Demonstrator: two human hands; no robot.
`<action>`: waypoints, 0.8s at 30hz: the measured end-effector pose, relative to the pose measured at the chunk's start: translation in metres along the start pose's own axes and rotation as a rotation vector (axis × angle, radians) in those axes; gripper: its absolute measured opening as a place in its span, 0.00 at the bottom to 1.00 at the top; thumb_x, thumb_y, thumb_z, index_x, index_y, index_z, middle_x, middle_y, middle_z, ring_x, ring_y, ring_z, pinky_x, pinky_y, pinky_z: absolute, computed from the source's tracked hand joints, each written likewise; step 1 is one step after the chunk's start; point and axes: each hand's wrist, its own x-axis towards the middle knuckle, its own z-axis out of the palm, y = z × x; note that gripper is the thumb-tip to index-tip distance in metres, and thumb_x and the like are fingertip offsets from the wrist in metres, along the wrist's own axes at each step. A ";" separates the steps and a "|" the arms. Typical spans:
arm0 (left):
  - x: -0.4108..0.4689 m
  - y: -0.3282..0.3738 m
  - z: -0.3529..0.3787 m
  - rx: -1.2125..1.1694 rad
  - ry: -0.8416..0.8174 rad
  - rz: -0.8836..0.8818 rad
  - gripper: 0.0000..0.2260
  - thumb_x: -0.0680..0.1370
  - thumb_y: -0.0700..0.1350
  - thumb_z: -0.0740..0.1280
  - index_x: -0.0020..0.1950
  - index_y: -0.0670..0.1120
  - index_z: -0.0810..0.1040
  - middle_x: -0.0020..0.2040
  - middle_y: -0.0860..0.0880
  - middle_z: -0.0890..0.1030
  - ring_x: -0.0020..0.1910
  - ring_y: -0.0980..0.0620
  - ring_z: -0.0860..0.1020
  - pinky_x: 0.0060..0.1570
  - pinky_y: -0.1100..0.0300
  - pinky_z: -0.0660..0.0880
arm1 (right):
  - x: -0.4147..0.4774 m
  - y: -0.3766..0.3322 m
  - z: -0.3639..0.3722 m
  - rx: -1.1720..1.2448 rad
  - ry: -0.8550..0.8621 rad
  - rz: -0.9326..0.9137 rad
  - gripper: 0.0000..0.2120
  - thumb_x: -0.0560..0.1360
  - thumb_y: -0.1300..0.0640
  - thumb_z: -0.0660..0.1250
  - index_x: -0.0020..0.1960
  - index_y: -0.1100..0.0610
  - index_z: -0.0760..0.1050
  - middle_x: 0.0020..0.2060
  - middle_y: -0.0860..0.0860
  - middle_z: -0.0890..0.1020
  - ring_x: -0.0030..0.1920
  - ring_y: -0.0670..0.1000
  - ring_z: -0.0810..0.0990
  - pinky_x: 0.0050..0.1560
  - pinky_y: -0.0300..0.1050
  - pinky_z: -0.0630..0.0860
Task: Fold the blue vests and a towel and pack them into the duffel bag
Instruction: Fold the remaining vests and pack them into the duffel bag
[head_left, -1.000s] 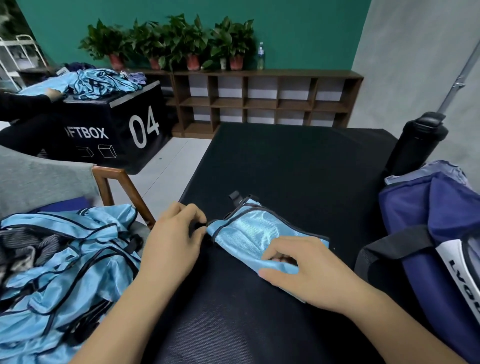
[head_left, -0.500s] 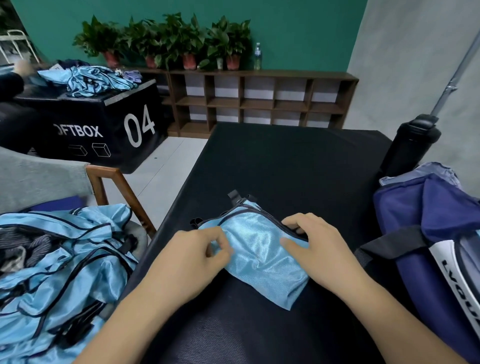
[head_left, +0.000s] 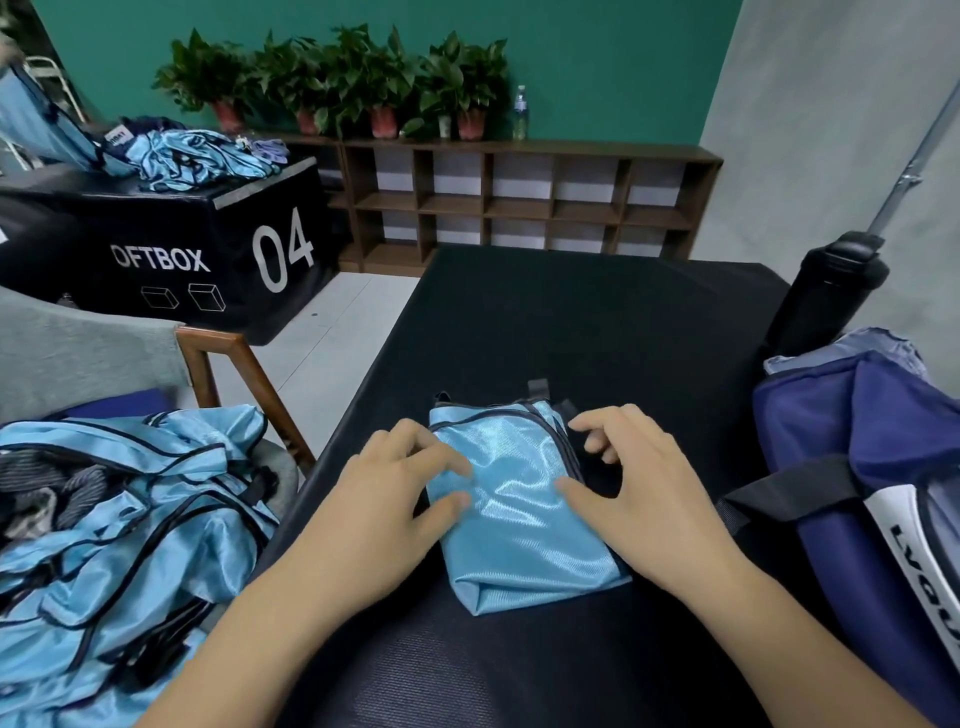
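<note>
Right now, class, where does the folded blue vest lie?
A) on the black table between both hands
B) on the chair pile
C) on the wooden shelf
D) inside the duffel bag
A: the folded vest lies on the black table, left hand touching its left edge, right hand at its right edge, apart from the duffel bag.

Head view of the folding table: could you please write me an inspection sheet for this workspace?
Surface: black table, dark textured top.
Job's things: folded blue vest lies near the front; pile of unfolded vests on the chair at left; duffel bag at right.
Clutter: black bottle behind the bag.
Hands: left hand rests on the vest's left side; right hand touches its right edge with the thumb.
Cables: nothing seen.
Surroundings: black box with more vests; shelf with potted plants.
</note>
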 end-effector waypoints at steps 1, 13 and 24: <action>-0.002 0.004 -0.004 -0.054 -0.031 0.034 0.08 0.80 0.60 0.71 0.59 0.65 0.81 0.58 0.63 0.73 0.62 0.59 0.73 0.64 0.58 0.71 | -0.001 -0.002 -0.001 0.049 -0.002 -0.072 0.17 0.74 0.52 0.77 0.57 0.40 0.75 0.50 0.39 0.77 0.54 0.46 0.78 0.56 0.42 0.72; -0.016 0.021 -0.005 0.017 -0.333 0.123 0.16 0.69 0.62 0.76 0.53 0.60 0.78 0.51 0.59 0.76 0.58 0.60 0.73 0.56 0.61 0.74 | -0.004 0.000 0.006 0.206 -0.363 -0.142 0.06 0.81 0.45 0.72 0.57 0.44 0.83 0.55 0.36 0.82 0.64 0.44 0.78 0.63 0.37 0.72; -0.009 0.021 -0.007 -0.006 -0.175 0.137 0.04 0.73 0.54 0.65 0.46 0.56 0.74 0.49 0.59 0.78 0.48 0.57 0.76 0.50 0.56 0.76 | -0.005 -0.003 -0.002 0.145 -0.506 -0.116 0.33 0.65 0.29 0.80 0.67 0.33 0.75 0.64 0.35 0.77 0.69 0.40 0.72 0.68 0.39 0.70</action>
